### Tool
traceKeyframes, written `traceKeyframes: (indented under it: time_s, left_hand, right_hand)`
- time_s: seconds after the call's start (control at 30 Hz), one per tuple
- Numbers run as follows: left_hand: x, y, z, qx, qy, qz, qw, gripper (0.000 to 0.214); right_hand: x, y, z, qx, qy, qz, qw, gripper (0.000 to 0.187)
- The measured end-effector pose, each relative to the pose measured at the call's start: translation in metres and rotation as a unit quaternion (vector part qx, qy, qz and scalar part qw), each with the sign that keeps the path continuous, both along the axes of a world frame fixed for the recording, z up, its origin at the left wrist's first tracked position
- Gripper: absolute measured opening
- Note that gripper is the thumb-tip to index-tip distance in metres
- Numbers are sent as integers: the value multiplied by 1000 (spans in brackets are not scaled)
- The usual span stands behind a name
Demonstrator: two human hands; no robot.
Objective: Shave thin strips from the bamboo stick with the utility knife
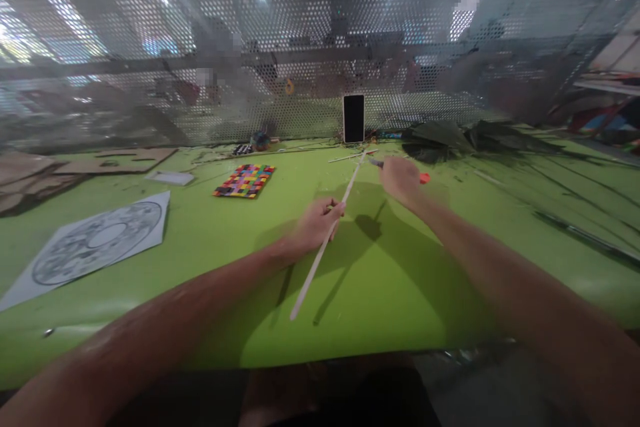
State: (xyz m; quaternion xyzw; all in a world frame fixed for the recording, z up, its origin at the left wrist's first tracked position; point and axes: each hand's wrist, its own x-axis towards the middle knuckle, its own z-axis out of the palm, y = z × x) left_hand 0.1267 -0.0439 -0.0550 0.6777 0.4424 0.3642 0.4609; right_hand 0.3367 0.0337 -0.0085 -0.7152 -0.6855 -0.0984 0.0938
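Note:
My left hand [316,221] is closed around a long thin pale stick [310,277], which slants from near the table's front up toward the far middle. My right hand [400,177] is closed on a small tool with a red handle [425,178] and a dark blade tip [375,162] that meets the stick's upper part. Both hands hover over the green table [380,280].
A colourful woven mat [245,181] lies at the far centre-left, a printed paper with a round pattern [95,243] at the left, cardboard pieces [30,177] beyond it. A phone [353,118] stands against the perforated screen. Dark leaves [450,137] lie at the far right.

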Motion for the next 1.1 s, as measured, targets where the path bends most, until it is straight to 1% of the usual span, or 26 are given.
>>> traceKeyframes:
  time_s: [0.07,0.13,0.37,0.53,0.67,0.8,0.97,1.1]
  left_hand:
    - [1,1,-1,3,-9,1,1000,30]
    - [1,1,-1,4,-12,-2,1000,29]
    - [3,1,0,0,-17,18,1000,27]
    - [5,2,0,13,-21,12,1000,24]
    - [5,4,0,18,-6,8,1000,24]
    - [5,3,4,18,21,23,999,28]
    - [6,-3,11,11,34,36,999,28]
    - [5,-3,10,16,30,32,999,29]
  right_hand:
    - [4,1,3,25,8,-8,1000,33]
    - [-1,-3,3,34,3,8,999,33]
    - [-41,-29,-7,-5,-55,86,995,31]
    - [-50,-41,-12,-2,-70,141,988,32]
    - [-48,-40,-11,-20,-91,143,985,34]
    - [-47,-37,-11,-25,-96,138,985,37]
    - [-46,-36,-12,-25,-94,142,985,35]
    - [-45,-37,-9,-31,-98,145,984,33]
